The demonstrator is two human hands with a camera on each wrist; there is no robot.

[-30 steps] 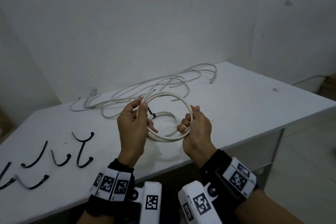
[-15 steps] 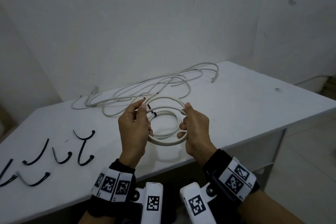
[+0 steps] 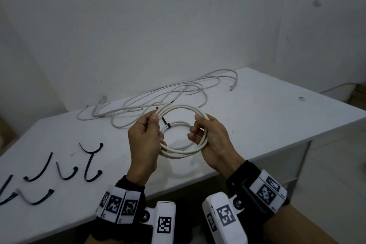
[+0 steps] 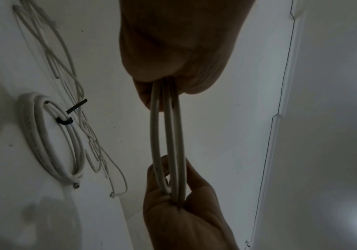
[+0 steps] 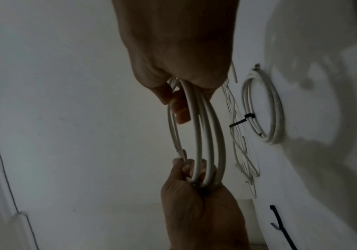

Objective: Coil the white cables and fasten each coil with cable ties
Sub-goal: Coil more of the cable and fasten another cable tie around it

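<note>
Both hands are up over the white table (image 3: 267,117) with a white cable coil (image 3: 184,151) stretched between them, several round loops stacked close. The left hand (image 3: 143,144) pinches one side, thumb and fingers curled round the strands; the right hand (image 3: 213,140) grips the opposite side. On the table just behind the held coil lies a finished coil (image 4: 51,140), cinched by a black cable tie (image 4: 65,121). Beyond that sprawl the loose white cables (image 3: 158,101); spare black cable ties (image 3: 89,162) lie to the left.
</note>
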